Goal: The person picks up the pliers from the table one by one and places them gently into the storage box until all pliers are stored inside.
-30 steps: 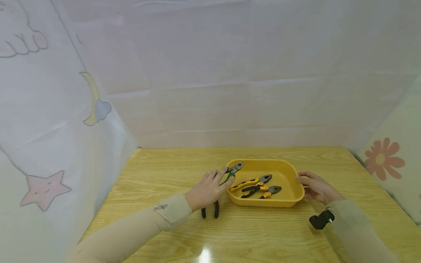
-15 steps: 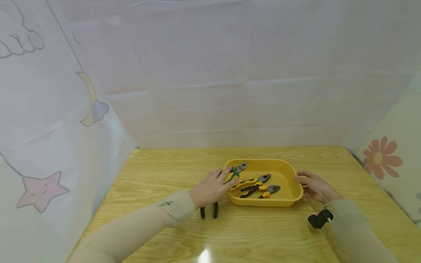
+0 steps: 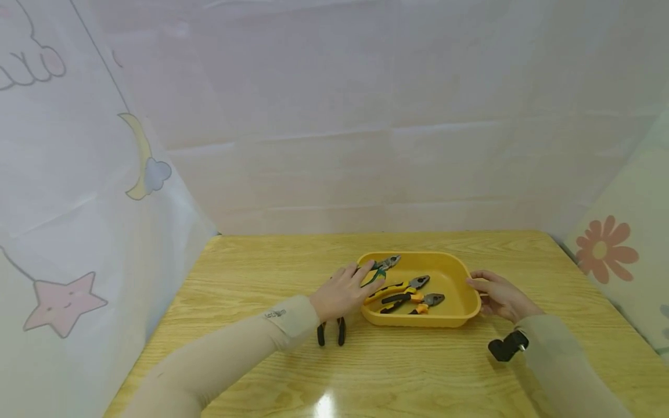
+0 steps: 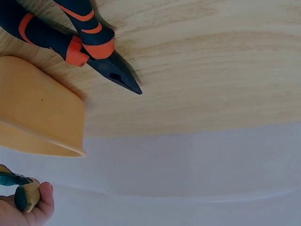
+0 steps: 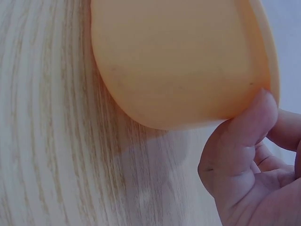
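My left hand (image 3: 342, 290) holds green-and-yellow-handled pliers (image 3: 392, 262) over the left end of a yellow plastic basin (image 3: 418, 321). Their metal head points to the far right, inside the basin's outline; part of the handles is hidden under the fingers. In the left wrist view, fingers curl round a handle (image 4: 32, 195). My right hand (image 3: 502, 297) pinches the basin's right rim, the thumb (image 5: 251, 117) against the wall in the right wrist view. Inside the basin lie yellow-and-black pliers (image 3: 418, 283) and smaller orange-and-black pliers (image 3: 434, 299).
Needle-nose pliers (image 4: 115, 73) with black and orange handles lie on the wooden table (image 3: 261, 261), left of the basin and partly under my left hand in the head view. A pale printed sheet (image 3: 313, 174) stands behind the table, with more sheeting along both sides.
My left hand has moved right and slightly away from me, carrying the green-handled pliers farther over the basin. The right hand stays on the rim; the basin and the pliers in it stay put.
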Tool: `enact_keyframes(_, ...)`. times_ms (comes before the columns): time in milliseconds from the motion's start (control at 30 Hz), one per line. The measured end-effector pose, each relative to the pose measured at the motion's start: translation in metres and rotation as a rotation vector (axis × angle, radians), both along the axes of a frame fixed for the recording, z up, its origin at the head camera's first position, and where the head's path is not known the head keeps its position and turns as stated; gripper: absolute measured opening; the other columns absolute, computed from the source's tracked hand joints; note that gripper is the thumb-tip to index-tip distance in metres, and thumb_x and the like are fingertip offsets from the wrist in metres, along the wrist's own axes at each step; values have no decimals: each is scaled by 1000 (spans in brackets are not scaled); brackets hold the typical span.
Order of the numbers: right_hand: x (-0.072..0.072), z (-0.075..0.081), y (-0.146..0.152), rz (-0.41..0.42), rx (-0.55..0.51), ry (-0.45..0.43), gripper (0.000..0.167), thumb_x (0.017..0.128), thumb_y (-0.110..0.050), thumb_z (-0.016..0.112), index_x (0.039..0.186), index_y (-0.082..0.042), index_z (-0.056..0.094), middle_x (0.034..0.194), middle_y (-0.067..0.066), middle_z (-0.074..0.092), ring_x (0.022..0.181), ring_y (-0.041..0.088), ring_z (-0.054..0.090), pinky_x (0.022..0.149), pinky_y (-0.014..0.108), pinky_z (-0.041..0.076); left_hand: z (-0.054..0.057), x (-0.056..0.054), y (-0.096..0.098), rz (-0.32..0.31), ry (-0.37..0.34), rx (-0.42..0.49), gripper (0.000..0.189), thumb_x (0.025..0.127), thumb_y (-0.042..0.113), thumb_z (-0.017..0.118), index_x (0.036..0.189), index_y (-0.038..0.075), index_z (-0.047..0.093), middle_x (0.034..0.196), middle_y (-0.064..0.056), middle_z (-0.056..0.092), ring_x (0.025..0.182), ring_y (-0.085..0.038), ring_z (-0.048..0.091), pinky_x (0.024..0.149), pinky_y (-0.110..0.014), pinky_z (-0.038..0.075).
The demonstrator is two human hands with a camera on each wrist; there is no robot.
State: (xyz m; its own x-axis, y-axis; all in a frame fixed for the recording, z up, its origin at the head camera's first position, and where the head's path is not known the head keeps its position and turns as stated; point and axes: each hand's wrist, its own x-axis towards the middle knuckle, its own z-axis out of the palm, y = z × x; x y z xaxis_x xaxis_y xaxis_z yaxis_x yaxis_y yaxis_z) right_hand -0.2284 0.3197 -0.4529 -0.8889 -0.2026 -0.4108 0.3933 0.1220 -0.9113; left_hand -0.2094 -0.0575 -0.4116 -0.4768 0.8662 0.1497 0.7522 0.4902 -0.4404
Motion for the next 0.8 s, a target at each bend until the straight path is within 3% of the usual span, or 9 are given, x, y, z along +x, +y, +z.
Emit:
enact_keyframes(233, 2, 2, -1, 0, 0, -10, 32, 103, -24, 50, 125, -3, 40, 89, 7, 57, 67, 16, 59, 54, 26, 49, 0, -3, 5, 9, 6, -38, 53, 98, 25, 61, 147, 20, 40, 148, -22, 36, 117, -33, 53, 86, -37, 52)
enact_keyframes(467, 2, 2, -1, -5, -7, -13, 32, 103, -23, 50, 125, -3, 39, 88, 7, 58, 66, 16, 60, 54, 26, 50, 1, -6, 12, 21, -3, -133, 62, 98, 14, 59, 153, 23, 31, 152, -18, 33, 119, -30, 50, 84, -33, 51)
enact_keyframes(600, 3, 2, -2, -2, -12, -10, 33, 103, -24, 51, 125, -3, 39, 88, 6, 58, 65, 15, 59, 54, 25, 49, 0, -10, 17, 13, 15, -167, 64, 98, 15, 60, 153, 24, 31, 152, -17, 34, 119, -28, 51, 82, -31, 51)
enact_keyframes(800, 3, 2, -2, -2, -11, -5, 33, 103, -24, 51, 125, -4, 38, 87, 6, 58, 64, 14, 58, 53, 24, 48, 1, -12, 27, 40, -25, -228, 64, 98, 20, 60, 154, 25, 29, 154, -16, 29, 125, -29, 48, 90, -33, 50)
